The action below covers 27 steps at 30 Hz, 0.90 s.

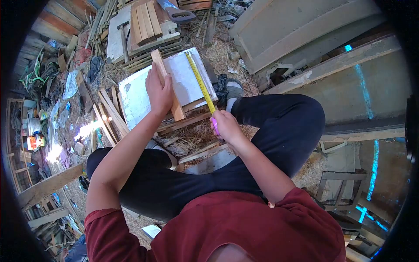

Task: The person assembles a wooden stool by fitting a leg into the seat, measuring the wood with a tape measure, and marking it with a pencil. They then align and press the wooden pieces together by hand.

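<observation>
On a pale flat board (139, 98) resting on stacked timber in front of a seated person, a narrow wooden slat (167, 83) lies at a slant, running from the far edge toward the near edge. The left hand (159, 89) presses flat on top of the slat, fingers (152, 74) stretched out along it and close together, holding it down. Just beside the slat, to its right, a yellow tape measure (200, 83) is drawn out across the board in nearly the same slant. The right hand (224, 124) is closed around the near end of the tape at the board's near edge, fingers curled tight on what looks like a pink case, mostly hidden. The person wears a red shirt and dark trousers, knees spread to either side of the board. Beyond the board sits a stack of wooden slats (146, 22) with a handsaw (176, 13) lying by it. Straw and wood offcuts litter the ground (192, 139).
</observation>
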Motion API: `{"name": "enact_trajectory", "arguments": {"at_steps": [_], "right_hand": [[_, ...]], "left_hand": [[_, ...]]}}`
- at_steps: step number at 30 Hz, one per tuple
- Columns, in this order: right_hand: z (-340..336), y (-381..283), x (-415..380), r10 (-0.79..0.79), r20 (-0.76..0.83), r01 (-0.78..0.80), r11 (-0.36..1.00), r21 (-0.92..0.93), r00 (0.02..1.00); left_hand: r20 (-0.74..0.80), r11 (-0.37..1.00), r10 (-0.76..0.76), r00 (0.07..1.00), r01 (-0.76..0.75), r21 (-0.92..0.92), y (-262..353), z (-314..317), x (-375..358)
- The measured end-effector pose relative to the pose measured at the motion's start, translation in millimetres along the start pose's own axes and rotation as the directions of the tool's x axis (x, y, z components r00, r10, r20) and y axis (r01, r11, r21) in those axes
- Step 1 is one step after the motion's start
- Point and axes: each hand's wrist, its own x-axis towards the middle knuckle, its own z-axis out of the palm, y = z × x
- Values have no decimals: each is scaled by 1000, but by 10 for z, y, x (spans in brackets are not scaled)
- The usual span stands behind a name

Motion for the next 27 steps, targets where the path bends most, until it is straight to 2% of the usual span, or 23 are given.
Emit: {"name": "enact_trajectory", "arguments": {"at_steps": [2, 6, 8, 27], "right_hand": [[-5, 32, 31, -82, -11, 81, 996, -46, 997], [-8, 30, 30, -96, -9, 96, 995, -42, 995], [-7, 13, 17, -29, 18, 29, 1000, -8, 999], [25, 4, 21, -20, -5, 19, 1000, -12, 1000]], "left_hand": [[-1, 1000, 8, 1000, -8, 19, -13, 4, 2], [-9, 999, 31, 999, -31, 36, -11, 3, 2], [-11, 998, 39, 999, -38, 50, -1, -5, 6], [4, 999, -20, 1000, 19, 26, 28, -15, -5]]}}
